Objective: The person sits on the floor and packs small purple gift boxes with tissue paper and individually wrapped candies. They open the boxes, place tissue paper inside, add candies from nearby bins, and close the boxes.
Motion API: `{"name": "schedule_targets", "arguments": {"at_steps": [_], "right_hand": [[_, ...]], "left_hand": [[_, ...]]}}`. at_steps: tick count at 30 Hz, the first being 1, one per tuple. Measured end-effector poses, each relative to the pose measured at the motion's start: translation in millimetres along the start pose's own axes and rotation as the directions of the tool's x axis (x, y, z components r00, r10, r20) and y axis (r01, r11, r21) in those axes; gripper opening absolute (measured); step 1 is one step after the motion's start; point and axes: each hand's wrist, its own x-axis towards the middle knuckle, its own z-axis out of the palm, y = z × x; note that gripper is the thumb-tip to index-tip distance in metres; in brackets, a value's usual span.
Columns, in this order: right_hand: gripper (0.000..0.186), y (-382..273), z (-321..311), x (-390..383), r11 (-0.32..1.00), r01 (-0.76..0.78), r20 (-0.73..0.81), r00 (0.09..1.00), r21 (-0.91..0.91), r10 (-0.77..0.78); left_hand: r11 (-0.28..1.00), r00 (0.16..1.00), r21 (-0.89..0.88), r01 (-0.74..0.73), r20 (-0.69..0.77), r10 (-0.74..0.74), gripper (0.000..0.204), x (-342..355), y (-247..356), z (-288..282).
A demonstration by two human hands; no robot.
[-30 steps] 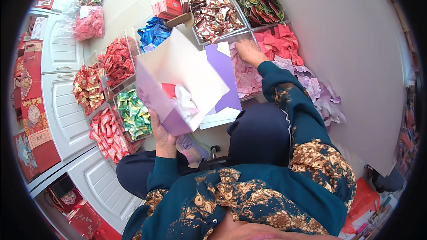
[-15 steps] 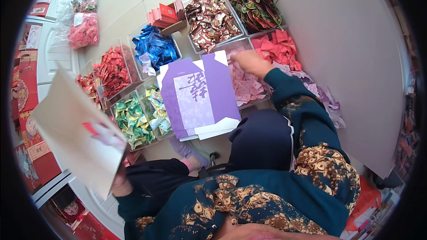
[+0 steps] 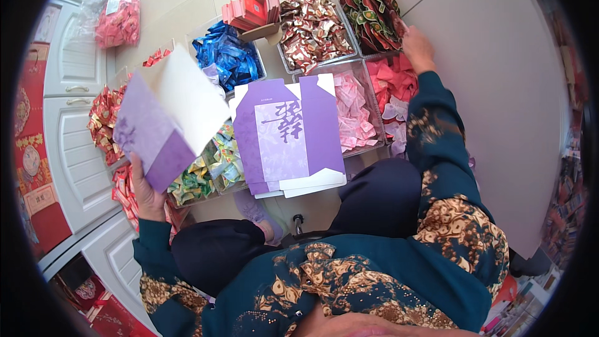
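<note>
My left hand (image 3: 148, 195) grips an opened purple and white carton (image 3: 153, 128) by its lower edge, holding it tilted over the left trays. The bottom of its pale inside is out of sight. My right hand (image 3: 418, 48) is stretched to the far right, fingers drawn together at the edge of a pile of dark red and green packets (image 3: 369, 15). What lies between those fingertips is too small to make out. A stack of flat purple carton blanks (image 3: 324, 131) with dark lettering rests on the trays in front of my knees.
Around the blanks stand clear trays of brown-and-cream packets (image 3: 312, 28), blue packets (image 3: 228, 56), pink packets (image 3: 355, 109), red-pink packets (image 3: 390, 75) and green packets (image 3: 190, 184). A small box of red cards (image 3: 253, 12) sits behind. White cabinets (image 3: 75, 131) line the left; a grey panel (image 3: 493, 87) the right.
My right hand has gone from the pink packets to the dark red and green ones. My left hand has brought the carton rightward and turned it, so its purple outside shows.
</note>
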Motion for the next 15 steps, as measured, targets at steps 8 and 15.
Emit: {"name": "schedule_targets", "arguments": {"at_steps": [8,15], "right_hand": [[0.023,-107,-119,-77,0.403,-0.135,0.334,0.812,0.905,-0.479],[0.04,-219,-116,-103,0.317,0.006,0.282,0.44,0.948,-0.852]], "left_hand": [[0.996,0.997,0.066,0.053,0.054,-0.057,0.048,44,-66,16],[0.992,0.99,-0.05,0.116,0.09,-0.111,0.054,57,-89,31]]}}
